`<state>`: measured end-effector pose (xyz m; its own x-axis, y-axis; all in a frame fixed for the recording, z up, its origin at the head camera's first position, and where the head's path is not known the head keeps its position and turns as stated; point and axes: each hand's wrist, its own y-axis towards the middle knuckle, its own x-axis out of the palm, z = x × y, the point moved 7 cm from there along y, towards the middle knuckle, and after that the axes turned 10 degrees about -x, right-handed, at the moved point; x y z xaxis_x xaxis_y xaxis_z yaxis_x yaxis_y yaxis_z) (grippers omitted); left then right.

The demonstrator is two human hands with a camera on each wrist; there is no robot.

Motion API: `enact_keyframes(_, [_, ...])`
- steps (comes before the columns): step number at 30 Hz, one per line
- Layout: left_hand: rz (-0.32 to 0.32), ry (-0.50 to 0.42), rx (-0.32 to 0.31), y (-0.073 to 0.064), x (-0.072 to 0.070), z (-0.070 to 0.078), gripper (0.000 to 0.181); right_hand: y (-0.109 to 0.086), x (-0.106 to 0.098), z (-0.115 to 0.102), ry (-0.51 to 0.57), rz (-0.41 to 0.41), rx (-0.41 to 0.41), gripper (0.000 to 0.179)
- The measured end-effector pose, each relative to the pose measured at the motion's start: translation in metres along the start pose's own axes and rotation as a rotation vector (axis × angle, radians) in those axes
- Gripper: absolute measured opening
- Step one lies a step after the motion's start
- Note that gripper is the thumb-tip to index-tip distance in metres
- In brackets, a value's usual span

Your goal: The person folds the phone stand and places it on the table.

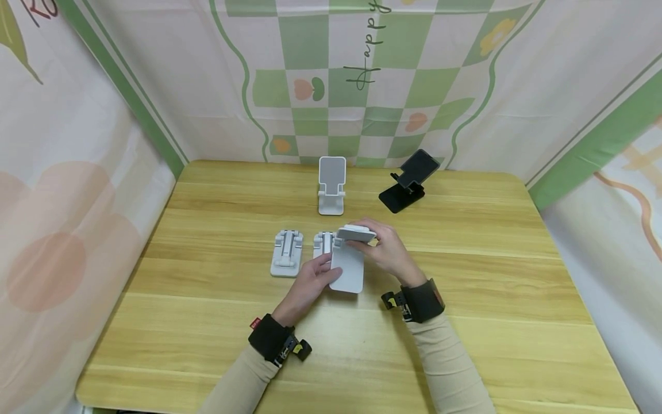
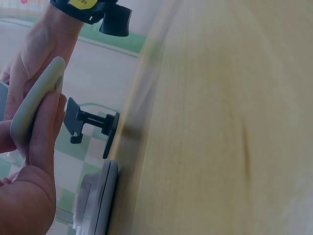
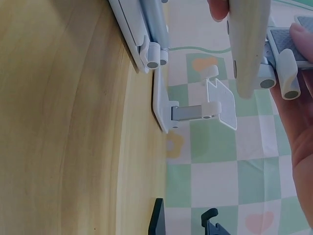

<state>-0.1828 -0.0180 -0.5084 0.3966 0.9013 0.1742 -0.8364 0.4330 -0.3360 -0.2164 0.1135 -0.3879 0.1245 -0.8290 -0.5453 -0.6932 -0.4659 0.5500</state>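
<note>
Both hands hold a white foldable phone stand [image 1: 347, 271] above the table, its upper plate raised away from its flat base. My left hand [image 1: 306, 283] grips the base by its left edge, thumb on the face. At the upper plate, my right hand [image 1: 387, 248] pinches it between thumb and fingers. The left wrist view shows the base [image 2: 36, 105] edge-on between the left thumb and fingers. Hinge knobs and a grey pad of the stand [image 3: 249, 44] appear beside the right hand [image 3: 303, 122] in the right wrist view.
A folded white phone stand [image 1: 286, 253] lies left of the hands. Another folded stand [image 1: 321, 244] is partly hidden behind the held one. Farther back stand an unfolded white phone stand [image 1: 332, 185] and an unfolded black one [image 1: 412, 179], near the curtain [image 1: 207, 115].
</note>
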Motion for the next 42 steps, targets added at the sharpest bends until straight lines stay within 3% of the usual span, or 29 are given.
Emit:
enact_keyframes(13, [0.013, -0.03, 0.021, 0.001, 0.001, 0.0, 0.059, 0.004, -0.003, -0.004, 0.028, -0.035, -0.008, 0.041])
enact_keyframes(19, [0.038, -0.03, 0.031, 0.002, -0.001, 0.001, 0.058, 0.008, -0.016, -0.018, 0.072, 0.057, -0.071, 0.049])
enact_keyframes(24, [0.038, -0.031, 0.01, 0.002, -0.001, 0.0, 0.058, 0.012, -0.027, -0.029, -0.068, 0.139, -0.222, 0.048])
enact_keyframes(28, [0.037, -0.015, -0.015, -0.004, 0.001, 0.008, 0.056, 0.016, -0.024, -0.039, -0.198, 0.093, -0.3, 0.037])
enact_keyframes(33, [0.043, 0.003, -0.015, -0.013, 0.005, 0.022, 0.054, 0.018, -0.017, -0.049, -0.323, 0.01, -0.302, 0.025])
enact_keyframes(42, [0.042, -0.016, -0.012, -0.013, 0.006, 0.021, 0.05, 0.017, -0.011, -0.054, -0.391, -0.031, -0.297, 0.022])
